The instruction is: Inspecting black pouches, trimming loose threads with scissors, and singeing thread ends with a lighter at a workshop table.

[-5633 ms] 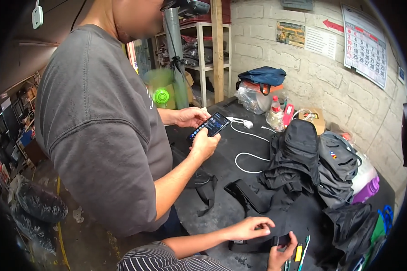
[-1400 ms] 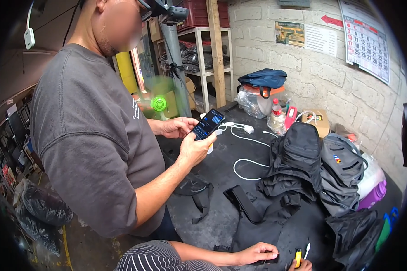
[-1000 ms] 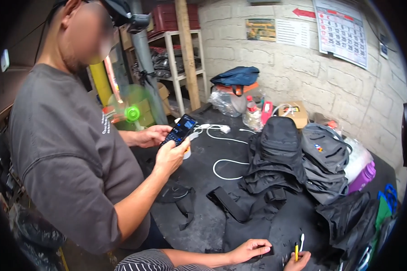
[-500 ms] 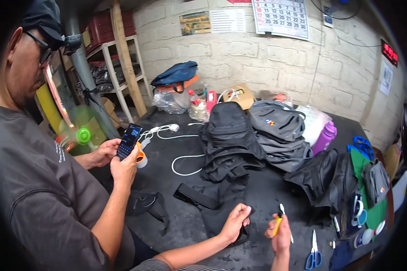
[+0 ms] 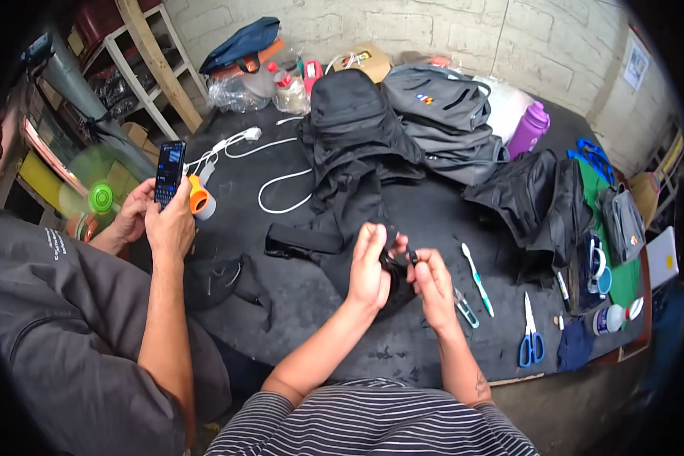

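Note:
My left hand point(image 5: 370, 266) and my right hand point(image 5: 433, 285) are close together over the near middle of the table. Between them is a piece of black strap point(image 5: 394, 263), pinched by the fingers of both. Its exact shape is partly hidden by the fingers. The black fabric piece point(image 5: 323, 243) runs from under my left hand back toward a black backpack point(image 5: 349, 114). Just right of my right hand lie thread snips point(image 5: 467, 310) and a white and teal toothbrush point(image 5: 477, 280). Farther right are blue-handled scissors point(image 5: 531, 346).
At left a co-worker's hands hold a phone point(image 5: 170, 173), near an orange tape roll point(image 5: 198, 199) and white cables point(image 5: 235, 140). Behind stand a grey backpack point(image 5: 437, 99) and a purple bottle point(image 5: 527, 131). Black bag pieces point(image 5: 543, 197) lie at right; a green fan point(image 5: 101, 197) spins at left.
My right hand held up a yellow tool; now that tool is out of sight and the hand has come left to the black strap. My view has tilted down.

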### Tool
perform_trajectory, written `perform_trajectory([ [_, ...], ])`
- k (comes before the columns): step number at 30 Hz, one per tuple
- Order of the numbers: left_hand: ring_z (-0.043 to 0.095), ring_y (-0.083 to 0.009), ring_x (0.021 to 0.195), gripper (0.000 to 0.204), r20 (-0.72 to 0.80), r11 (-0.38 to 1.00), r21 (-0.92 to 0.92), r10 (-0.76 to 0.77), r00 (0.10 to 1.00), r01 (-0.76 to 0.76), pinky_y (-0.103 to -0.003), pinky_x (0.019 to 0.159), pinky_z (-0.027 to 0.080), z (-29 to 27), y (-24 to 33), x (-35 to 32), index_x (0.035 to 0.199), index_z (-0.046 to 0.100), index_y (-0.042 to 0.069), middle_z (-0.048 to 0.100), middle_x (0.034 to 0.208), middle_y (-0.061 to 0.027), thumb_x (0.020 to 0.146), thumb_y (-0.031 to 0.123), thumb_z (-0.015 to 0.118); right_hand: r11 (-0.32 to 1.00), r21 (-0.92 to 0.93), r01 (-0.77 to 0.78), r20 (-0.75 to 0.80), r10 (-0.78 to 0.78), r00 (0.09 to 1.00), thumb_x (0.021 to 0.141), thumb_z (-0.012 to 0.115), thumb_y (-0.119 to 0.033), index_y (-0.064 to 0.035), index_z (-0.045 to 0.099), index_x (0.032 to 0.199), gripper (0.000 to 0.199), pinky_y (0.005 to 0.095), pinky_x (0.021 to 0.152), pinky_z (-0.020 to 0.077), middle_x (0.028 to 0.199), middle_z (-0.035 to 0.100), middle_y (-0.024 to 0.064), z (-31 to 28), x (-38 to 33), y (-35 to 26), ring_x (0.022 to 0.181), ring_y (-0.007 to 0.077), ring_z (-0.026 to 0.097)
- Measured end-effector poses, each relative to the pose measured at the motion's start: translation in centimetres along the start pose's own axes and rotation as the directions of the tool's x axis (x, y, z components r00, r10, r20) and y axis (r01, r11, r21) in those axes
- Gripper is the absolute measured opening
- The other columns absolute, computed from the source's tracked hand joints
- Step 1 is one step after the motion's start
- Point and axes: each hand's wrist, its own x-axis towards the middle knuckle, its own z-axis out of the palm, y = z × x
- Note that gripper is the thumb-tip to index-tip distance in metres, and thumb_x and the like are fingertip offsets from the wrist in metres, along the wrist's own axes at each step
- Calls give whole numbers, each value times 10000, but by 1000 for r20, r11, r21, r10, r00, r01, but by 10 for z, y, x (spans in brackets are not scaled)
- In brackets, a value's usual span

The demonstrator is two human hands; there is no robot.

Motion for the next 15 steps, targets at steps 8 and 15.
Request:
perform_trajectory([
  [8, 599, -204, 952, 194, 61, 995, -37, 99, 993, -97, -336, 867, 474, 3, 19, 0, 903, 479, 52, 604, 1022, -126, 1000, 211, 425, 997, 45, 69, -100, -64, 993, 961, 504, -164, -57, 350, 980, 188, 167, 444, 347, 698, 551, 40, 26, 12, -38, 473, 51, 436],
  [15, 573, -284, 1063, 153, 121, 978, -158, 153, 981, -133, -411, 976, 442, 5, 25, -1, 881, 442, 68, 582, 1112, -182, 987, 175, 418, 926, -265, 269, -116, -308, 944, 873, 603, -255, -8, 478, 1036, 321, 340, 637, 471, 808, 597, 149, 36, 27, -35, 691, 261, 601],
])
